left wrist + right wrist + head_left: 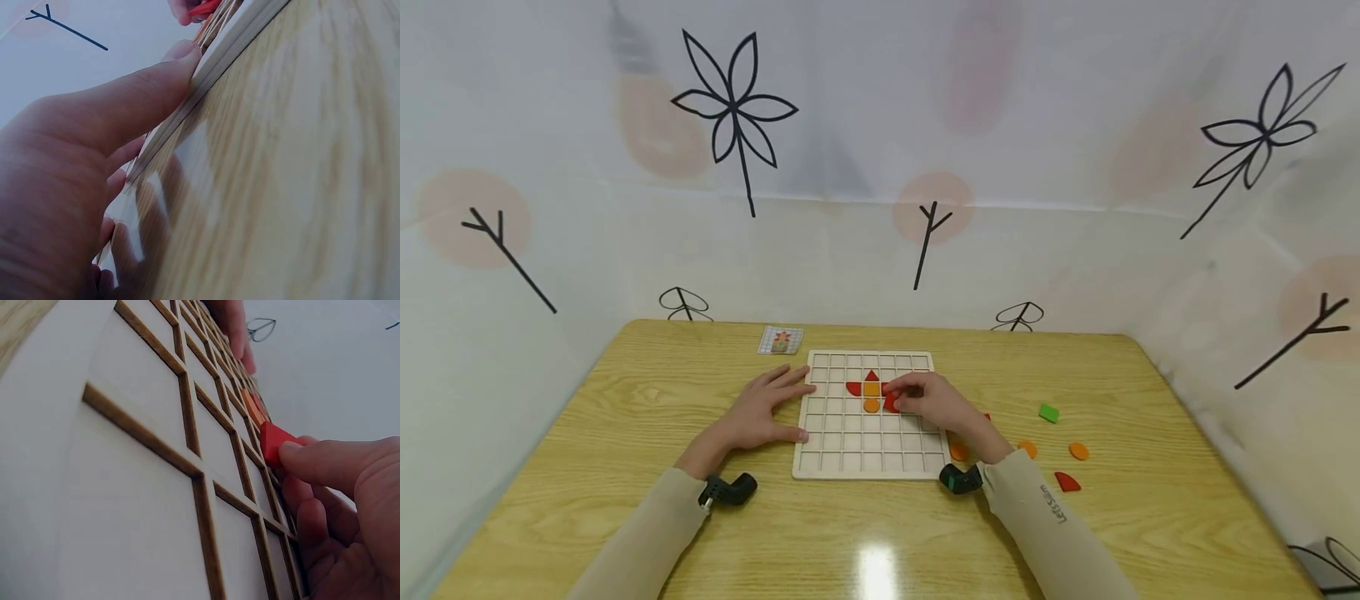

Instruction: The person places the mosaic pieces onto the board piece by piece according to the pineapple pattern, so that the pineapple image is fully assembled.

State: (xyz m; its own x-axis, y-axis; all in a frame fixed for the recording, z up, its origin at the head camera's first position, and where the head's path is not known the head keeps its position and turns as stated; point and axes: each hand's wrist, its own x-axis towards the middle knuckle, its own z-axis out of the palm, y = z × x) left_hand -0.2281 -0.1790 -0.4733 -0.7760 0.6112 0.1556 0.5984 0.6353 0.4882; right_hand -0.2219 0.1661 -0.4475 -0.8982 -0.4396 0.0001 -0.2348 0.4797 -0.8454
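Observation:
A white grid board with wooden-edged cells lies on the table. My left hand rests along its left edge, fingers spread and thumb touching the rim. Over the middle of the board, my right hand pinches a red piece between thumb and fingers; its full shape is partly hidden. Near those fingertips, an orange square sits in a cell. A red triangle lies above it, a red quarter-circle piece to its left, and an orange circle below.
Right of the board lie loose pieces: a green one, several orange circles and a red quarter circle. A small pattern card lies behind the board's left corner. A patterned cloth hangs behind the table.

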